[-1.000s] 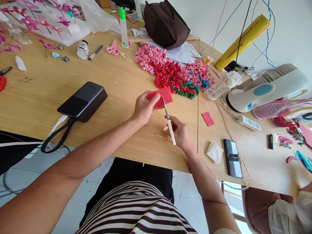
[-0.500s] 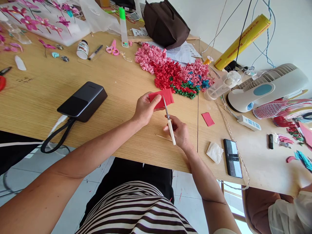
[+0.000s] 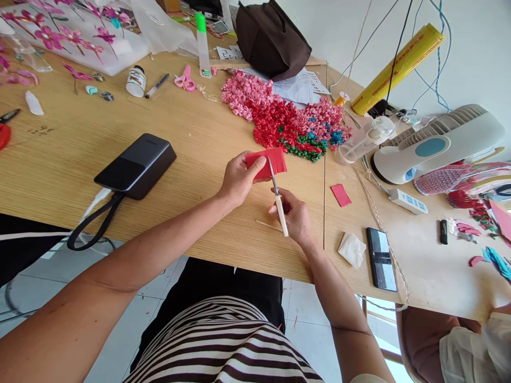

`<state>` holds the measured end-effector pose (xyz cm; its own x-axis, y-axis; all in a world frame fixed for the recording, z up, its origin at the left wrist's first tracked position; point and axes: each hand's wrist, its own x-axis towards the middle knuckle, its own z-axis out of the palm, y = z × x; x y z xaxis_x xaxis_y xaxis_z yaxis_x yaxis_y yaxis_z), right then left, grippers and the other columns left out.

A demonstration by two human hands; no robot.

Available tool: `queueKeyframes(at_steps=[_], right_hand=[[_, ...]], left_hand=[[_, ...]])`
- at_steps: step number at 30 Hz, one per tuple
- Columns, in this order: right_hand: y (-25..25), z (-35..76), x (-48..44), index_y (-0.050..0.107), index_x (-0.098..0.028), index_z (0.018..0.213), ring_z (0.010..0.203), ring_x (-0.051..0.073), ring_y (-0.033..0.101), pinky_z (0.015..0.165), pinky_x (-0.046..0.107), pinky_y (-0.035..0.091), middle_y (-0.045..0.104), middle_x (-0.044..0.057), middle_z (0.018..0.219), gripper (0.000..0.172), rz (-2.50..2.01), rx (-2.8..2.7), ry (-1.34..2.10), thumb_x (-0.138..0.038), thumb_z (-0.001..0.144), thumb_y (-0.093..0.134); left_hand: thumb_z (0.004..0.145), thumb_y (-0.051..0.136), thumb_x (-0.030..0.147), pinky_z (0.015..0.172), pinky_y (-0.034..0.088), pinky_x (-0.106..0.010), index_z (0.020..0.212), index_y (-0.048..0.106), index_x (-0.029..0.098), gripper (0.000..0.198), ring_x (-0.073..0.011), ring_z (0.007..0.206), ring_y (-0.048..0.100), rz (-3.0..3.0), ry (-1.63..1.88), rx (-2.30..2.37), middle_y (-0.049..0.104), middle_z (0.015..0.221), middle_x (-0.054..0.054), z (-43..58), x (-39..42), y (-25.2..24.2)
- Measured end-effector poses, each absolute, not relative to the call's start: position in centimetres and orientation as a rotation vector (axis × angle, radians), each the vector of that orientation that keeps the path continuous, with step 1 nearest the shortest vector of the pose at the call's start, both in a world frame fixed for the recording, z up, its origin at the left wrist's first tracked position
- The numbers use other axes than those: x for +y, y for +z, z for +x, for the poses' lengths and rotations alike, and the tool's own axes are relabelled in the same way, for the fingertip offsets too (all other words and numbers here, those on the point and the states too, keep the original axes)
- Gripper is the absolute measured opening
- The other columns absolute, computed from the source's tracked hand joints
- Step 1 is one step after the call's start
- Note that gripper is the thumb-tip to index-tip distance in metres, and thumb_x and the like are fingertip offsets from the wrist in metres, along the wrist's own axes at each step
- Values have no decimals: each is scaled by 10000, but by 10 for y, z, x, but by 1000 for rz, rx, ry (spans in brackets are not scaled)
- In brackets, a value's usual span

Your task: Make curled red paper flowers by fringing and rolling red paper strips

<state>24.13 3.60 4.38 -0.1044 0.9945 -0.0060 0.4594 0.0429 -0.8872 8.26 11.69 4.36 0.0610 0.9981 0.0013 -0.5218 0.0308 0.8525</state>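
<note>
My left hand [image 3: 238, 180] pinches a piece of red paper [image 3: 265, 163] between thumb and fingers, and one edge of the paper is cut into a fringe. My right hand [image 3: 293, 219] grips a pair of scissors [image 3: 278, 202] with a cream handle. Their narrow metal blades reach up to the paper near its right side. Both hands are held just above the wooden table [image 3: 80, 106], close to its front edge.
A heap of curled pink, red and green paper [image 3: 283, 119] lies beyond my hands. A black power bank [image 3: 136, 166] lies to the left; a small red paper piece [image 3: 340, 194] and a phone [image 3: 381, 259] lie to the right. A co-worker's sleeve [image 3: 471, 348] shows at lower right.
The red paper has shifted slightly to the right in my left hand. The scissors have followed it along the paper's edge.
</note>
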Motion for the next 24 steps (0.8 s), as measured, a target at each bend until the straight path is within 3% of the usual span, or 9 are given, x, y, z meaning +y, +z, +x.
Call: queueKeyframes(at_steps=[12, 24], right_hand=[[45, 241, 35, 674, -108, 1207, 571, 92, 313, 549, 272, 253, 396, -79, 629, 644, -1485, -1650, 982, -627, 826, 708], [46, 241, 35, 665, -132, 1231, 601, 98, 351, 581, 266, 300, 451, -61, 669, 622, -1481, -1668, 965, -616, 842, 702]], left_hand=[[635, 871, 544, 687, 635, -307, 827, 549, 204, 506, -147, 716, 682, 839, 1348, 771, 684, 747, 29, 83, 115, 43], [681, 853, 529, 732, 635, -324, 815, 553, 207, 460, -164, 759, 694, 843, 1336, 792, 669, 732, 26, 84, 113, 43]])
